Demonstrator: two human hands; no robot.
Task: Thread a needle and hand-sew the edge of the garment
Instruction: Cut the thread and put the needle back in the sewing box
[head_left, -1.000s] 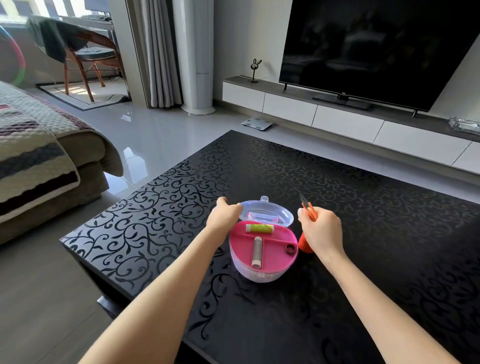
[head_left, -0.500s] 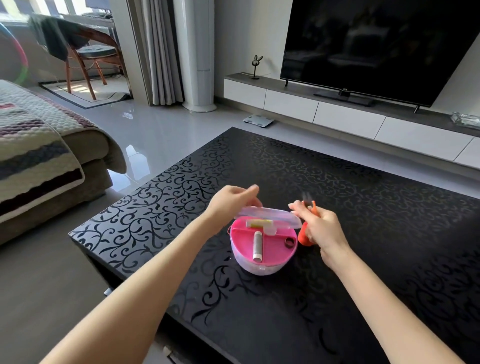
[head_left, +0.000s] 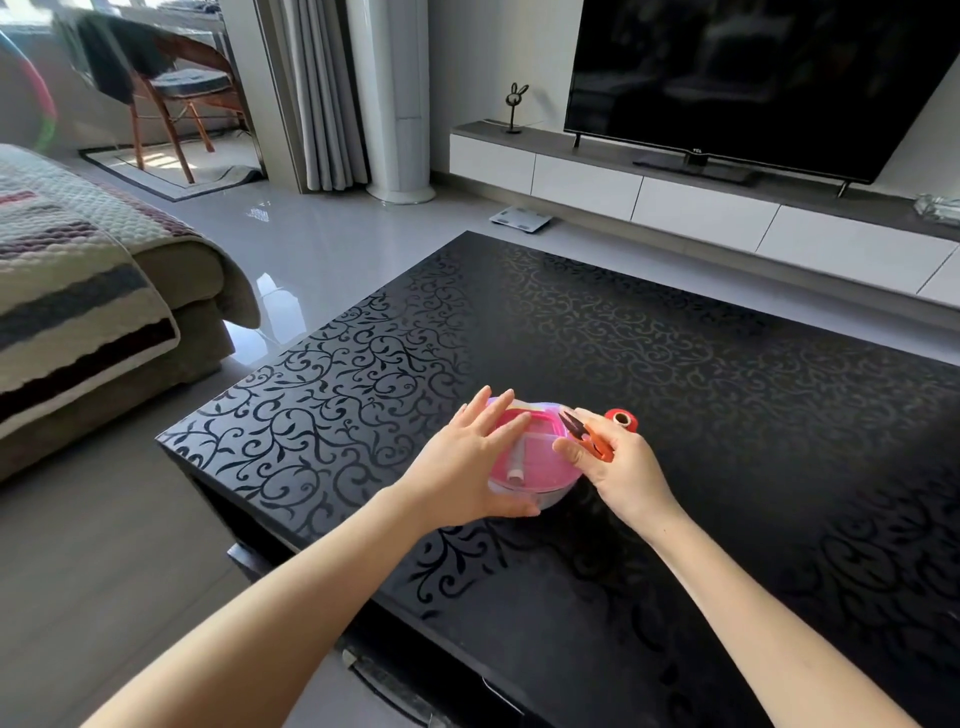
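The job looks to be at its very start, in the gathering of tools, with no stitch made. A pink sewing box (head_left: 545, 475) sits on the black patterned bench (head_left: 727, 415) near its front left corner. The left hand (head_left: 462, 462) lies flat across the top of the box with fingers straight and spread and the thumb along the near wall, so its grip is open and only pressing. The clear lid (head_left: 524, 408) appears to be down over the pink tray, though glare makes it hard to be sure it is fully closed. A white tube (head_left: 518, 462) shows through it. The right hand (head_left: 623, 467) has its grip closed round a pair of orange thread snips (head_left: 589, 439), whose dark blades point up and left over the box's right edge. A red thread spool (head_left: 622, 419) stands on the bench just beyond that hand. No needle can be made out, no length of thread has been drawn off the spool, and no garment is in view at all. By that reckoning everything that matters is still ahead: picking out a needle, cutting thread, threading it, fetching the cloth and sewing its edge.
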